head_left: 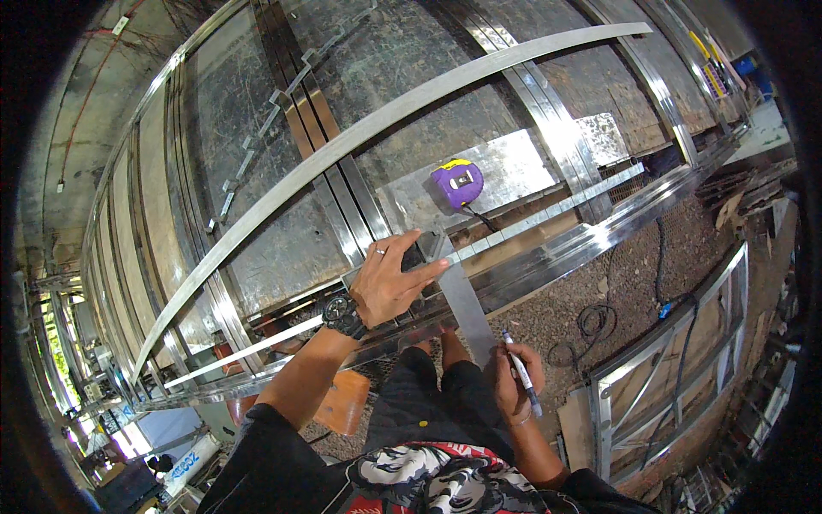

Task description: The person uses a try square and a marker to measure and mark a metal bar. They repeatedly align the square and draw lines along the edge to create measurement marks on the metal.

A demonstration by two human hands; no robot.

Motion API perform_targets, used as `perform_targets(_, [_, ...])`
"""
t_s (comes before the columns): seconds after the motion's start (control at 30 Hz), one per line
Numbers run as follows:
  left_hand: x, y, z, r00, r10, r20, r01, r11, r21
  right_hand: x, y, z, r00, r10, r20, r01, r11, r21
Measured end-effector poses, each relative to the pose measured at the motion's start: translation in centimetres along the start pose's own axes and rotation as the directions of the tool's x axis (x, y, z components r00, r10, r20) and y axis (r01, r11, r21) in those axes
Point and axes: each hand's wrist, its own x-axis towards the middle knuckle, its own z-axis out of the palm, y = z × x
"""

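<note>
My left hand (390, 283) lies across a long narrow metal bar (548, 216), its visible fingers stretched out and apart. One fingertip touches the bar beside the flat metal blade of a square (465, 307). A dark part under those fingers is mostly covered, and the thumb is hidden. Several cross lines show on the bar to the right. My right hand (518, 381) is closed round a marker pen (521, 373), tilted with its lower end toward me. That hand is at the near end of the blade; whether it grips the blade too, I cannot tell. Beyond the bar sits a purple and yellow tape measure (458, 182).
A curved-looking long metal strip (385, 116) crosses the worktop. Metal tubes (321, 128) run away from me beneath it. To the right a welded metal frame (672, 360) leans by a black cable (595, 321). Below left is an orange-brown seat (344, 403).
</note>
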Motion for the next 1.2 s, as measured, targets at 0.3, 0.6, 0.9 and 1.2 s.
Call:
perform_targets(0.3, [-0.2,-0.2,0.2,1.0,0.001,0.011,-0.001,1.0,-0.005,-0.3,0.5,0.0,1.0,0.013,0.011,-0.013,1.0,-0.003])
perform_targets(0.6, [-0.3,-0.2,0.4,1.0,-0.009,-0.012,0.009,1.0,-0.011,0.0,0.4,0.2,1.0,-0.029,0.009,0.029,0.999,0.02])
perform_targets(0.9, [-0.2,-0.2,0.2,1.0,0.006,-0.001,-0.006,1.0,0.0,-0.1,0.0,-0.3,0.999,0.049,0.015,-0.049,0.999,0.022])
perform_targets(1.2, [-0.2,-0.2,0.4,1.0,0.004,-0.024,-0.005,1.0,-0.024,0.2,-0.8,-0.2,0.998,0.052,0.024,-0.053,0.996,0.07])
